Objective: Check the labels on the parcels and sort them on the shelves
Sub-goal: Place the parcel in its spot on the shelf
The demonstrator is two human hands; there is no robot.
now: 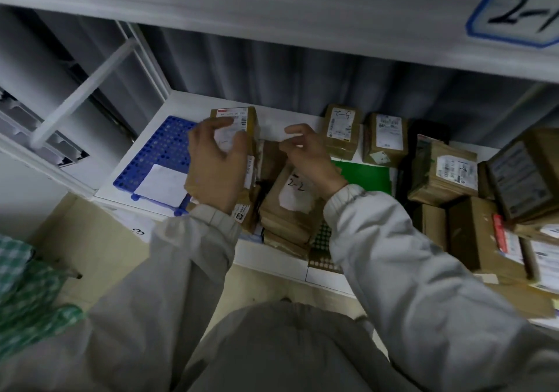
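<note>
On the white shelf (pixel 284 261), the left hand (pixel 216 167) is curling its grip around a brown parcel (pixel 242 125), thumb and fingers wrapping its near face over a white label. The parcel is lying with its long axis running from the shelf's front edge toward the back, its far end rising above the fingers and showing a label with a red strip; the print there is too blurred to read. The right hand (pixel 308 158) is hovering just beside it, fingers loosely curled in a narrow grip around nothing visible, above a stack of flat brown parcels (pixel 290 210) whose top label is bearing the handwritten mark "2-2".

Further back, an upright parcel (pixel 341 131) is carrying handwriting that looks like "2-5", seen upside down. More labelled cartons (pixel 447 173) are crowding the right side of the shelf. A blue perforated tray (pixel 151 155) is lying at the left with a white sheet on it, and a green sheet (pixel 366 176) is lying behind the right wrist. On the upper shelf edge, a blue-bordered tag (pixel 520 7) is reading "2-", the rest being cut off.
</note>
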